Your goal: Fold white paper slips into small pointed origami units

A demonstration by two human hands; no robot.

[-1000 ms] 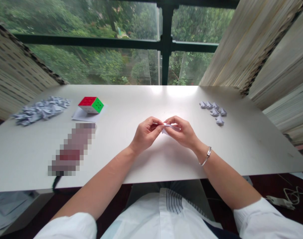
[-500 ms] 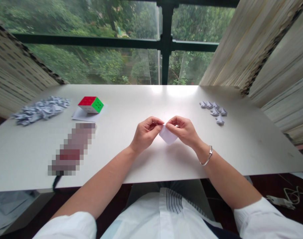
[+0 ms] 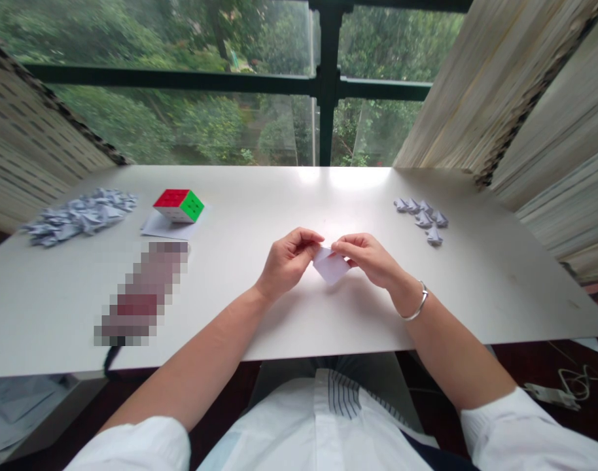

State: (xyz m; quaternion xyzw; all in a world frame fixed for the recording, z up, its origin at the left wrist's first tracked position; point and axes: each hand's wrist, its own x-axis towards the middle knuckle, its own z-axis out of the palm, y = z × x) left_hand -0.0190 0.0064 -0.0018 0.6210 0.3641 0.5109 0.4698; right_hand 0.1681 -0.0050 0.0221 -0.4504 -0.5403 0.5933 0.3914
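Observation:
A small folded sheet of white paper [image 3: 331,268] is held just above the desk between my two hands. My left hand [image 3: 290,261] pinches its upper left edge with thumb and fingertips. On the other side, my right hand [image 3: 368,258] has thumb and index finger closed on the paper's top edge, the other fingers curled beneath. My fingers cover part of the upper folds. A silver bracelet [image 3: 421,302] circles my right wrist.
Several small folded paper pieces [image 3: 424,216] lie at the right of the white desk [image 3: 260,196]. A large heap of similar pieces [image 3: 83,216] is at far left. Beside it a puzzle cube [image 3: 178,205] rests on white paper sheets [image 3: 154,226]. A blurred-out long object [image 3: 144,294] lies nearer me.
My right hand has shifted slightly right and its grip on the paper has changed, showing more of the top edge. My left hand stays almost in place.

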